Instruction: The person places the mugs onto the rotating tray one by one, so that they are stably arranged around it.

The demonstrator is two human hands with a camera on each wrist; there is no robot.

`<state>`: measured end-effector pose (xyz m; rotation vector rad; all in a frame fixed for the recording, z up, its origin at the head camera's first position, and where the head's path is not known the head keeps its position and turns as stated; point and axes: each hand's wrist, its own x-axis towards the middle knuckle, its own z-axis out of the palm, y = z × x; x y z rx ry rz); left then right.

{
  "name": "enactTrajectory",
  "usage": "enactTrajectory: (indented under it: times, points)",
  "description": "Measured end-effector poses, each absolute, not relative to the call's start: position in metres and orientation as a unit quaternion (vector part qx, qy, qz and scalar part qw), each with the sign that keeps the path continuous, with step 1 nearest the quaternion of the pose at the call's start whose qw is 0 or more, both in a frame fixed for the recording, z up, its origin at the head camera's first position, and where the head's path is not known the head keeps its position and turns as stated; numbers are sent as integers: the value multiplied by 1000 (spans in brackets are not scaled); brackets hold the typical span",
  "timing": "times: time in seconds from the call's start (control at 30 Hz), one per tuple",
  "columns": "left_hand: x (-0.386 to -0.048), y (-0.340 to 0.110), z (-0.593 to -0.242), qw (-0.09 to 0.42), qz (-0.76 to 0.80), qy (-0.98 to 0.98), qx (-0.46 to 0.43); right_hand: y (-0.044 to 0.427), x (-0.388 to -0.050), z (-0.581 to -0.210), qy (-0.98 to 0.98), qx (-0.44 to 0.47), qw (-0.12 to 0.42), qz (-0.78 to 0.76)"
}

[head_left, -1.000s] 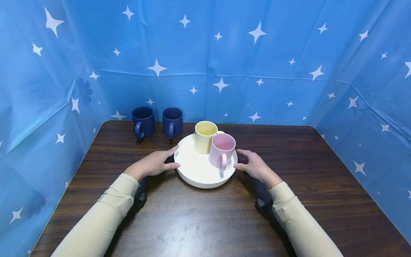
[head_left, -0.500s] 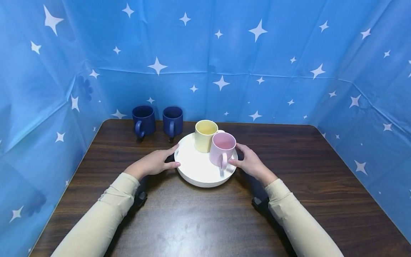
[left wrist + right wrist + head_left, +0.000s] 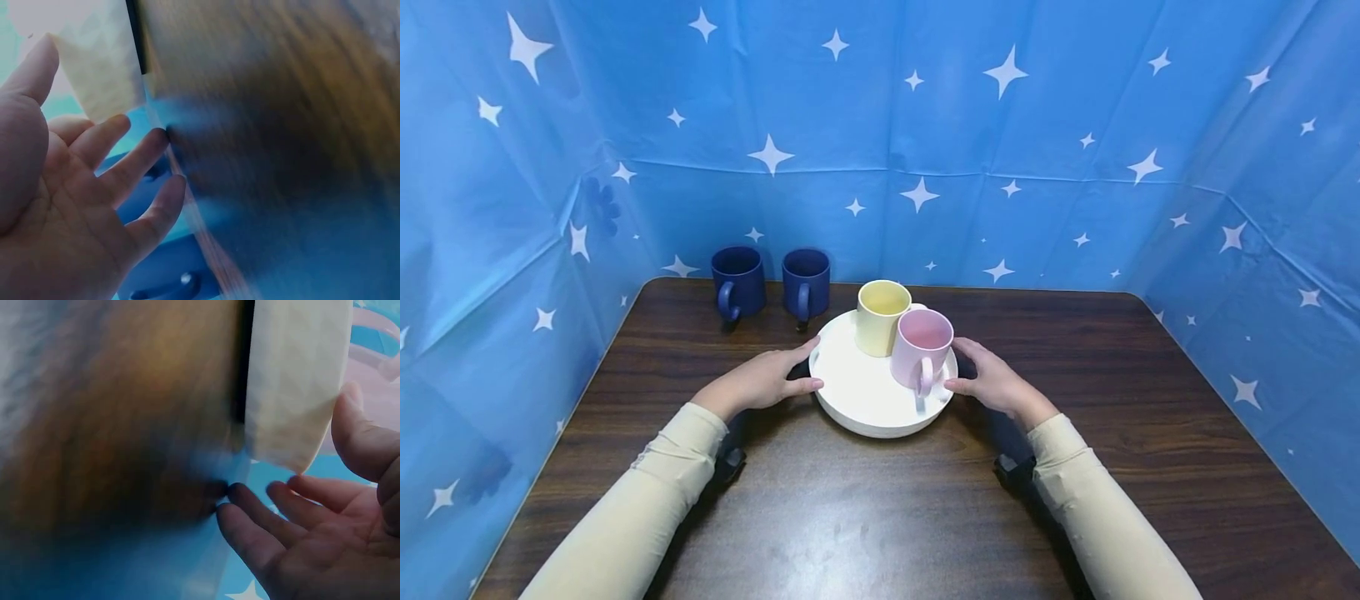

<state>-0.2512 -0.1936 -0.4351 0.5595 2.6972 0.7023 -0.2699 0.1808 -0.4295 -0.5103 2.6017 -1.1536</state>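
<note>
A white round tray [image 3: 867, 410] sits on the table in the head view. On it stand a yellow mug [image 3: 874, 329] and, in front and to the right, a pink mug [image 3: 913, 360] with its handle toward me. My left hand [image 3: 756, 385] is at the tray's left side, thumb at the rim [image 3: 103, 69], its other fingers spread and relaxed. At the right side my right hand [image 3: 996, 387] has its thumb by the rim and its fingers loosely extended beside the tray wall [image 3: 294, 381]. Whether every fingertip touches the tray is unclear.
Two dark blue mugs, the left one [image 3: 745, 287] and the right one [image 3: 814, 290], stand behind the tray at the back left. The dark wood table [image 3: 880, 517] is backed by a blue curtain [image 3: 1045, 125] with white stars on three sides.
My right hand moved left, its fingers coming to the pink mug, then drew back slightly to the tray's right rim. The left hand, tray and mugs stay in place.
</note>
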Motion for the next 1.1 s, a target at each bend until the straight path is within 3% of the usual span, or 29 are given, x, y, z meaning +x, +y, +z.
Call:
enactTrajectory:
  times: [0.17,0.67,0.87,1.1]
  points:
    - [-252,-194,-434,148,243,938,199,189,-269,-430,872,-177,174,-422]
    - [-257,-209,-427,120,279,929,212,188,-266,-430,859,-177,196,-439]
    - [-261,-222,-420,49,291,939,177,190,-267,-432,852,-174,203,-451]
    - [-260,-246,-409,-94,240,966,30,191,-265,-433,846,-163,207,-463]
